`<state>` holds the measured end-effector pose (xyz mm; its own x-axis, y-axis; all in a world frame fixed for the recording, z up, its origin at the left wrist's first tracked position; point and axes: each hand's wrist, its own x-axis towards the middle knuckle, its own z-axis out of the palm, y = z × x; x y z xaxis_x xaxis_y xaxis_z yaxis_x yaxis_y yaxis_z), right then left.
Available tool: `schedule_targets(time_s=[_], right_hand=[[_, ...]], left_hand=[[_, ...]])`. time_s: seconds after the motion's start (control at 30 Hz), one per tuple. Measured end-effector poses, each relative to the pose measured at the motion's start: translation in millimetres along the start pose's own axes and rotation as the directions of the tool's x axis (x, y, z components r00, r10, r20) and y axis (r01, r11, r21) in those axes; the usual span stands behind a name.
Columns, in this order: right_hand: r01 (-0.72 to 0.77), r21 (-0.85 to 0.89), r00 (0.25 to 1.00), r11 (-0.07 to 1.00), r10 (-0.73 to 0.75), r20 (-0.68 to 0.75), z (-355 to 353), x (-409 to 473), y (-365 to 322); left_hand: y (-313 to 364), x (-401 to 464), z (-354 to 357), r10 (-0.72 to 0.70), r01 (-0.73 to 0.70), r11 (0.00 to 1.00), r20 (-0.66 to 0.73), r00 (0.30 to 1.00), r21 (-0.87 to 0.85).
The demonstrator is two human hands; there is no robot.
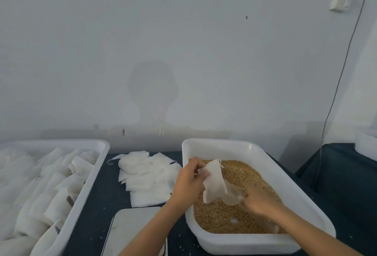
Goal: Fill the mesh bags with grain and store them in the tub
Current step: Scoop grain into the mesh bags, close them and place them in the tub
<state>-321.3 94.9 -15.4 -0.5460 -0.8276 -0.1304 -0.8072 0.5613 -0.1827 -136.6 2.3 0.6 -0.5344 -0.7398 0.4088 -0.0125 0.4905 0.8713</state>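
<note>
A white tub (289,176) on the right holds brown grain (222,217). Over the grain my left hand (188,184) pinches the top of a small white mesh bag (214,181) that hangs limp. My right hand (260,200) is low in the tub and blurred, holding a translucent scoop-like thing (232,195) at the bag's lower edge. A second white tub (95,166) on the left is packed with several filled white bags (55,186).
A loose pile of flat empty mesh bags (146,176) lies on the dark table between the two tubs. A white flat slab, perhaps a scale (132,229), sits at the front. A grey cable (338,84) hangs down the wall at right.
</note>
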Motion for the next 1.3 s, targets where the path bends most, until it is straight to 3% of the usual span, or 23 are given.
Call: schedule_targets(time_s=[0.07, 0.1, 0.13, 0.17, 0.2, 0.23, 0.27, 0.5, 0.63, 0.73, 0.9, 1.1, 1.2, 1.3], right_hand=[[0.122, 0.142, 0.986, 0.982, -0.104, -0.129, -12.9, -11.4, -16.2], [0.199, 0.385, 0.976, 0.901, -0.146, -0.161, -21.8, -18.0, -26.0], [0.228, 0.665, 0.973, 0.712, -0.189, -0.131, -30.3, -25.5, -37.7], [0.193, 0.876, 0.960, 0.443, -0.270, -0.075, -37.6, -34.0, -50.3], [0.147, 0.962, 0.933, 0.230, -0.355, -0.058, -40.7, -40.8, -60.4], [0.131, 0.984, 0.908, 0.119, -0.414, -0.071, -42.9, -48.5, -71.8], [0.154, 0.984, 0.889, 0.092, -0.448, -0.098, -41.8, -55.2, -84.1], [0.407, 0.848, 0.906, 0.339, -0.268, -0.328, -2.8, -82.5, -161.7], [0.452, 0.706, 0.892, 0.545, -0.289, -0.348, 34.7, -85.9, -183.1], [0.480, 0.602, 0.873, 0.639, -0.279, -0.401, 54.8, -79.4, -190.0], [0.477, 0.603, 0.877, 0.639, -0.298, -0.378, 79.2, -65.4, -189.7], [0.504, 0.586, 0.859, 0.635, -0.300, -0.414, 96.7, -57.5, -186.9], [0.493, 0.657, 0.869, 0.570, -0.275, -0.413, 100.7, -51.8, -182.3], [0.453, 0.757, 0.891, 0.471, -0.252, -0.376, 100.3, -46.3, -174.1]], left_hand=[[7.8, -1.3, -10.6, 0.035, -0.042, 0.993, -0.062, 0.997, -0.108], [12.5, -1.6, -17.1, 0.057, -0.069, 0.987, -0.088, 0.995, -0.144], [17.3, -2.5, -24.5, 0.076, -0.095, 0.980, -0.111, 0.991, -0.176], [22.2, -4.1, -32.4, 0.092, -0.119, 0.971, -0.136, 0.986, -0.209], [26.8, -6.1, -41.1, 0.106, -0.141, 0.962, -0.157, 0.982, -0.234], [30.8, -8.6, -49.5, 0.119, -0.160, 0.956, -0.172, 0.978, -0.245], [33.9, -11.9, -57.8, 0.131, -0.173, 0.954, -0.180, 0.975, -0.245], [15.8, -54.9, -106.0, 0.065, -0.117, 0.967, -0.224, 0.972, -0.225], [-17.0, -74.6, -121.7, -0.024, -0.019, 0.987, -0.265, 0.964, -0.159], [-37.4, -81.6, -123.8, -0.061, 0.052, 0.998, -0.241, 0.969, -0.045], [-57.7, -80.3, -119.2, -0.108, 0.131, 0.990, -0.297, 0.949, 0.059], [-73.4, -77.4, -120.3, -0.107, 0.149, 0.974, -0.233, 0.967, 0.169], [-79.7, -78.6, -127.5, -0.118, 0.153, 0.972, -0.197, 0.973, 0.177], [-87.4, -84.3, -139.0, -0.135, 0.168, 0.979, -0.258, 0.957, 0.112]])
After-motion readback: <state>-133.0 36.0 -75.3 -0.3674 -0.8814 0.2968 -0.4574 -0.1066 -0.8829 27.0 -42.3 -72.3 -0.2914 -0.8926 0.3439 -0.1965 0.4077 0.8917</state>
